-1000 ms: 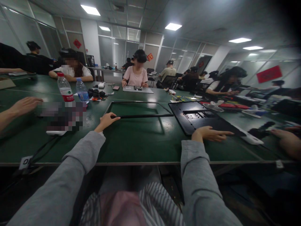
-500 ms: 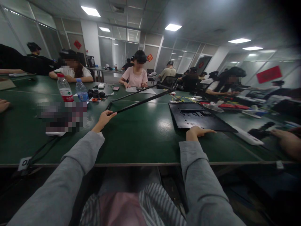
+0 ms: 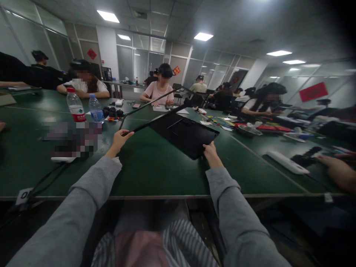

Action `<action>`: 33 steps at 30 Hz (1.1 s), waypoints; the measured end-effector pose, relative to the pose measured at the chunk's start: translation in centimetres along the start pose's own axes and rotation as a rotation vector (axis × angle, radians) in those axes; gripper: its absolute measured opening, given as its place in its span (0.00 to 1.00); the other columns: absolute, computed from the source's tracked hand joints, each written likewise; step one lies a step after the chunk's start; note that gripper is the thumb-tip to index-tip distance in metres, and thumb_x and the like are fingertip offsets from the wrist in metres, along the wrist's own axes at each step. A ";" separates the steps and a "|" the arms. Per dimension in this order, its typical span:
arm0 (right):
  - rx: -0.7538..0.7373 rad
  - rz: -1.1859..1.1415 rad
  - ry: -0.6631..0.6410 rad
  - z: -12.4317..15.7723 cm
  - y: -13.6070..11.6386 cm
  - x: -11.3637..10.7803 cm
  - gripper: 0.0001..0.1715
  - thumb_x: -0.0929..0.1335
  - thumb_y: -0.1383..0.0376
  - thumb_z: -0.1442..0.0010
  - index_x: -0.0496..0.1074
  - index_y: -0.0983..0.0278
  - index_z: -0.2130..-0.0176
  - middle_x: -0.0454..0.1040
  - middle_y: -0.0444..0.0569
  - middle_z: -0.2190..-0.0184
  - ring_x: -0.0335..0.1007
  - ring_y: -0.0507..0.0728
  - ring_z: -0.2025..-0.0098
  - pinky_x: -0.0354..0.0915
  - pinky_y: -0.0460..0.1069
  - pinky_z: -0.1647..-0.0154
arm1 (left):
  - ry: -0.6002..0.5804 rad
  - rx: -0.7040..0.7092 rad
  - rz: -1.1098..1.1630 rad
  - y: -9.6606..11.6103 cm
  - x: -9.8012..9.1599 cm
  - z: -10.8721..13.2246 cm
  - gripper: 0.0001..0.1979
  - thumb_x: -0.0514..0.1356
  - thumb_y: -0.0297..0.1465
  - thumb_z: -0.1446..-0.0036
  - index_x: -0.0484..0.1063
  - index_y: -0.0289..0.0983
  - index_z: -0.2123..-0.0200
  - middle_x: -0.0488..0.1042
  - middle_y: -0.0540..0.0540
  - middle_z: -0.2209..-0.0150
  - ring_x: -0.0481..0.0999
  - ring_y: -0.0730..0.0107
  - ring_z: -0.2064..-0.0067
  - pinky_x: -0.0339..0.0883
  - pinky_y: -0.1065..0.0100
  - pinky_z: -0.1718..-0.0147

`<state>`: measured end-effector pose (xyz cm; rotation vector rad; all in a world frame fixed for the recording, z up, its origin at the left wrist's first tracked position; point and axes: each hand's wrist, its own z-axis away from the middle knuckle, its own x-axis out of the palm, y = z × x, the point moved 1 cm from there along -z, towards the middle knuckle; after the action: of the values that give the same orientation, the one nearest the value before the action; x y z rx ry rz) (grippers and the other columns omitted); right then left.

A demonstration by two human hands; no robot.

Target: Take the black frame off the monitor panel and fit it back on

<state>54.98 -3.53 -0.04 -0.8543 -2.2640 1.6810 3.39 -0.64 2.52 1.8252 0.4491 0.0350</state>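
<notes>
My left hand point(image 3: 121, 141) is closed on the near left corner of a thin black rectangular frame point(image 3: 155, 121), which is tilted up with its far end raised. A flat black panel point(image 3: 186, 135), with slots and a raised part on its face, is in my right hand point(image 3: 210, 151), fingers gripping its near right edge. The panel lies tilted behind and below the frame; its far left part is partly covered by the frame's bar. Whether frame and panel touch, I cannot tell.
On the left stand a red-capped bottle point(image 3: 75, 105) and a blue-capped bottle point(image 3: 96, 108), near black items point(image 3: 112, 112). To the right are a white power strip point(image 3: 286, 162), a clear bowl point(image 3: 249, 128) and another person's hand point(image 3: 338, 168). A person point(image 3: 161, 87) sits opposite.
My right hand has taken the panel by its edge and moved it left, from the table's right side to beside the frame. My left hand's frame has shifted slightly left, its far end higher.
</notes>
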 end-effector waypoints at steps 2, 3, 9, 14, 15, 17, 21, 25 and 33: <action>0.103 -0.073 -0.055 -0.2 -0.2 0.6 0.47 0.72 0.63 0.51 0.70 0.55 0.33 0.84 0.51 0.52 0.82 0.62 0.52 0.78 0.61 0.45 | -0.013 0.029 -0.060 -0.3 -0.2 -0.3 0.23 0.76 0.47 0.52 0.80 0.37 0.60 0.84 0.40 0.56 0.82 0.52 0.51 0.73 0.57 0.48; 0.145 -0.081 -0.064 -0.4 -0.2 0.8 0.44 0.73 0.63 0.51 0.73 0.57 0.35 0.84 0.51 0.54 0.82 0.62 0.53 0.78 0.61 0.45 | -0.017 0.043 -0.096 -0.4 -0.2 -0.5 0.22 0.76 0.47 0.52 0.80 0.37 0.61 0.84 0.40 0.57 0.82 0.52 0.51 0.73 0.57 0.48; 0.214 0.124 -0.030 -1.3 0.7 0.0 0.37 0.75 0.65 0.49 0.77 0.63 0.40 0.82 0.51 0.61 0.81 0.64 0.53 0.76 0.64 0.41 | -0.026 0.136 -0.273 -0.7 -0.1 -0.9 0.19 0.76 0.46 0.50 0.81 0.41 0.62 0.84 0.42 0.56 0.82 0.51 0.50 0.71 0.55 0.46; 0.010 0.207 0.128 -1.6 0.7 -0.6 0.23 0.71 0.65 0.42 0.78 0.63 0.47 0.82 0.58 0.50 0.76 0.65 0.40 0.61 0.68 0.27 | -0.062 0.191 -0.363 -0.3 0.0 -0.4 0.18 0.76 0.46 0.48 0.81 0.41 0.61 0.84 0.42 0.55 0.81 0.51 0.50 0.69 0.53 0.45; -0.019 0.188 0.198 -1.6 0.5 -0.8 0.20 0.69 0.63 0.39 0.77 0.63 0.47 0.81 0.58 0.49 0.75 0.64 0.39 0.60 0.68 0.26 | -0.070 0.201 -0.379 -0.1 0.0 -0.2 0.17 0.76 0.45 0.47 0.81 0.41 0.61 0.84 0.42 0.54 0.81 0.50 0.50 0.68 0.52 0.45; -0.004 0.051 0.250 -1.7 -0.2 -1.2 0.18 0.66 0.56 0.32 0.76 0.61 0.49 0.82 0.55 0.52 0.77 0.62 0.42 0.66 0.65 0.30 | -0.093 0.223 -0.408 0.2 0.0 0.1 0.17 0.76 0.45 0.47 0.81 0.42 0.61 0.84 0.41 0.54 0.80 0.49 0.48 0.67 0.50 0.44; 0.155 -0.290 0.000 -1.5 -2.0 -1.6 0.25 0.67 0.41 0.33 0.75 0.58 0.53 0.80 0.48 0.64 0.81 0.59 0.56 0.79 0.57 0.49 | -0.138 0.267 -0.460 1.1 0.3 1.0 0.17 0.77 0.45 0.47 0.82 0.43 0.61 0.84 0.42 0.52 0.78 0.47 0.45 0.61 0.46 0.39; 0.134 -0.088 -0.043 -0.8 -2.8 -1.2 0.25 0.76 0.51 0.40 0.76 0.60 0.48 0.81 0.50 0.62 0.81 0.61 0.55 0.79 0.59 0.46 | -0.173 0.291 -0.500 1.6 0.8 1.7 0.17 0.77 0.46 0.47 0.81 0.43 0.62 0.83 0.42 0.51 0.77 0.45 0.43 0.55 0.43 0.35; -0.216 0.478 0.069 0.2 -1.4 -0.7 0.25 0.65 0.64 0.35 0.77 0.61 0.42 0.81 0.58 0.47 0.69 0.68 0.37 0.59 0.71 0.28 | -0.285 0.236 -0.487 1.0 1.5 2.1 0.16 0.77 0.46 0.48 0.82 0.45 0.63 0.85 0.43 0.53 0.79 0.44 0.45 0.57 0.47 0.37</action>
<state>54.99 -4.33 1.35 -1.5815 -2.3527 1.5508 5.58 -2.33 2.46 1.8652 0.7029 -0.6272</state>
